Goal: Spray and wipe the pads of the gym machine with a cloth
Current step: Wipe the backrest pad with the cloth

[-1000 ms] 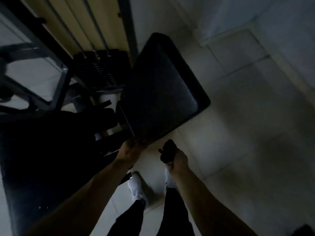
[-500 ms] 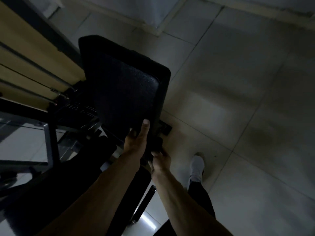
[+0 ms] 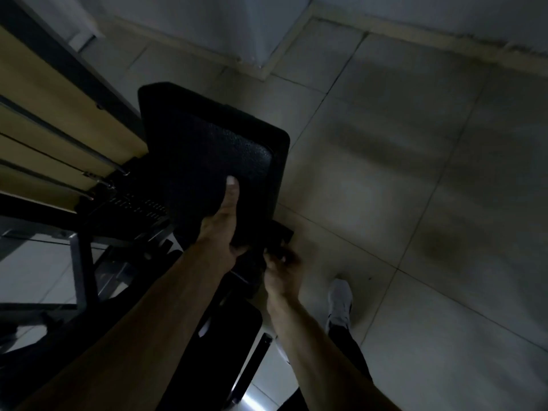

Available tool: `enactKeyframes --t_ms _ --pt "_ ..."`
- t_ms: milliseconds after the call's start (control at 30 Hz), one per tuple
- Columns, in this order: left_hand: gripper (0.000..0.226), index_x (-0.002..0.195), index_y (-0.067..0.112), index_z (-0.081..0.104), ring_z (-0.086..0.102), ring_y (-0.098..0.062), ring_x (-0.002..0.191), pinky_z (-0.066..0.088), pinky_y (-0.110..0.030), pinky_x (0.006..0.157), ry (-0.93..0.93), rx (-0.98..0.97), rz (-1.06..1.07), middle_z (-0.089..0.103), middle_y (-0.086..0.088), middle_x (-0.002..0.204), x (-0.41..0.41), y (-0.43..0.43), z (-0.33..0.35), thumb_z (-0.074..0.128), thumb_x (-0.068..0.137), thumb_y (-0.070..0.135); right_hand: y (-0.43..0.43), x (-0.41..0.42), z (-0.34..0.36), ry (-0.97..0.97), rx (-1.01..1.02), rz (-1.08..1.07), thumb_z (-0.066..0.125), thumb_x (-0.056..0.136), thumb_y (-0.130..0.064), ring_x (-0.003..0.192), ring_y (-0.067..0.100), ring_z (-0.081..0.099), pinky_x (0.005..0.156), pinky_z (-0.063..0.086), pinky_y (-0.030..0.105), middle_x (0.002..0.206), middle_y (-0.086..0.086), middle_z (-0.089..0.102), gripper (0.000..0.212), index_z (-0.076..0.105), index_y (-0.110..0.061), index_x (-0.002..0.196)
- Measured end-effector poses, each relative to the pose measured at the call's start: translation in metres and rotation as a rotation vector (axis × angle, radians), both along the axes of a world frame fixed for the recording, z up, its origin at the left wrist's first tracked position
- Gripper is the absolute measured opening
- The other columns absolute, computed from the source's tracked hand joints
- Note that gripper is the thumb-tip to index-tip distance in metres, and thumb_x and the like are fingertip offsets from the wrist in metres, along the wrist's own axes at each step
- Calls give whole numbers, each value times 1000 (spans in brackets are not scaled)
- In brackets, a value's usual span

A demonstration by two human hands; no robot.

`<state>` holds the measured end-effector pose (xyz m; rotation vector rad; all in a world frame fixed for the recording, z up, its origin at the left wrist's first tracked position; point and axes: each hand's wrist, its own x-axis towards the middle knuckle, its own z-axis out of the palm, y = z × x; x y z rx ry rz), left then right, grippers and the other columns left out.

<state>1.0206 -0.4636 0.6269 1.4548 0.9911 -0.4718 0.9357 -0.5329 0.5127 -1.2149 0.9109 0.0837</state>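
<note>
Black, grainy pad (image 3: 207,149) stands tilted; my left hand (image 3: 221,229) grips its lower edge, thumb flat on its face. My right hand (image 3: 281,269) curls under the lower corner; around the cloth or not, I cannot tell. I'd brace left and wipe in long overlapping strokes.

The back pad (image 3: 207,149) stands right of the weight stack (image 3: 139,206) and above the floor (image 3: 415,143). The left grip (image 3: 221,229) clasps the pad's lower edge; the right grip (image 3: 281,271) lies just below it, left of the shoe (image 3: 339,301) on the floor.
</note>
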Motion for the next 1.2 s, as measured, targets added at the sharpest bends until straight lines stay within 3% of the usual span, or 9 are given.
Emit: enactKeyframes --t_ms 167,300,367,433,667,833,967,1067,1200 --pt "139 153 24 35 55 -42 123 56 -63 90 2 -38 8 48 -15 146 1 -8 -2 78 40 91 -7 6 9 25 174 -16 58 99 3 81 6 72 73 58 23 104 2 70 33 62 -3 132" --pt "142 145 18 45 64 -38 115 57 -61 90 -10 -81 35 59 -10 139 3 -11 -4 77 29 93 -31 45 74 -286 43 -122 63 97 -3 100 18 75 88 62 39 103 -4 78 31 74 -28 112" --pt "128 145 16 45 60 -38 121 55 -61 93 -9 -73 37 57 -7 139 4 -14 -1 76 43 87 -38 53 92 -431 -28 -152 65 96 -4 102 9 74 85 60 28 103 -15 78 42 73 -44 107" --pt "113 146 14 42 60 -39 119 55 -60 94 8 -28 15 56 -10 136 5 -12 -1 71 61 82 -35 50 84 -430 -128 -88 66 97 -15 98 12 74 82 61 36 101 -13 77 38 72 -52 102" --pt "98 132 12 48 64 -34 98 60 -54 84 0 -63 2 60 -11 117 6 -14 4 72 62 77 -16 28 61 -221 -108 -32 63 96 -18 89 21 76 83 61 54 94 2 79 21 79 -32 98" --pt "97 144 23 48 57 -29 119 53 -59 95 -137 14 50 57 2 135 13 -12 20 78 67 73 -58 84 145 -394 -127 -205 68 94 -2 107 7 72 95 60 36 118 -5 76 37 72 -20 126" --pt "131 150 38 41 58 -29 126 53 -60 98 -293 101 8 52 1 148 54 -7 43 78 36 93 -56 93 174 -625 -419 -65 67 95 0 115 -3 64 94 56 21 122 -14 67 41 67 -20 131" --pt "142 151 50 31 55 -36 133 54 -57 97 -291 216 -71 36 -3 162 86 4 33 66 24 103 -43 87 160 -723 -761 -8 67 87 11 122 2 59 102 51 20 129 1 63 46 69 -6 130" --pt "143 162 35 0 43 -43 140 50 -62 101 -236 306 -203 12 -9 170 87 -1 47 60 50 99 -66 84 138 -601 -815 16 67 87 -4 115 1 63 97 55 23 124 -3 67 40 71 -8 126"
